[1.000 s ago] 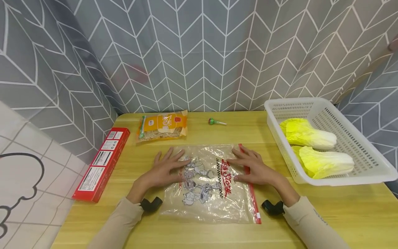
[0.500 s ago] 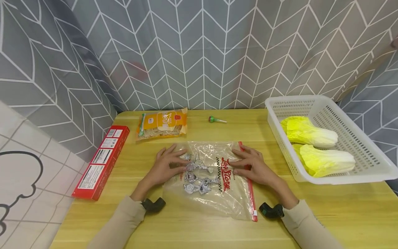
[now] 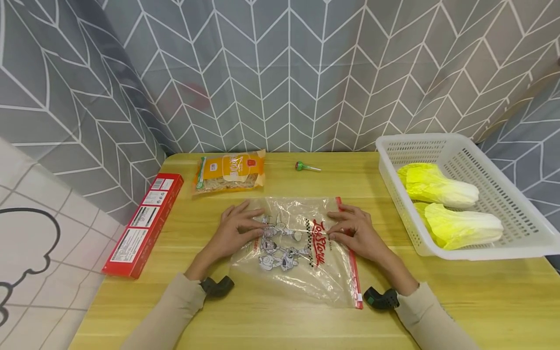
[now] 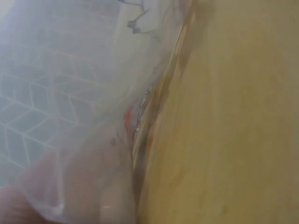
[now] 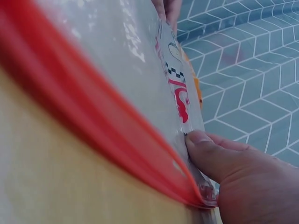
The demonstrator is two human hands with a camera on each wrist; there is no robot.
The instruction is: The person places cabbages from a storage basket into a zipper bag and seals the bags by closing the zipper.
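Observation:
A clear plastic zipper bag (image 3: 293, 250), printed with cartoon figures and red "Toy Story" lettering, lies on the wooden table. Its red zipper edge (image 3: 356, 277) faces right, with a white slider at the near end. My left hand (image 3: 233, 234) pinches the bag near its left side, and its fingers show through the film in the left wrist view. On the right, my right hand (image 3: 358, 236) pinches the bag beside the lettering. In the right wrist view, the thumb (image 5: 198, 142) presses on the film, and the red zipper strip (image 5: 107, 116) bows below it.
An orange food packet (image 3: 229, 171) and a lollipop (image 3: 306, 166) lie at the back of the table (image 3: 280, 330). A long red box (image 3: 144, 226) runs along the left edge. To the right stands a white basket (image 3: 520, 194) holding Chinese cabbages (image 3: 463, 228).
Both hands' fingers have drawn together from a spread position on the bag, which they now pinch. The bag's near edge has shifted slightly away from me, and its film looks more rumpled.

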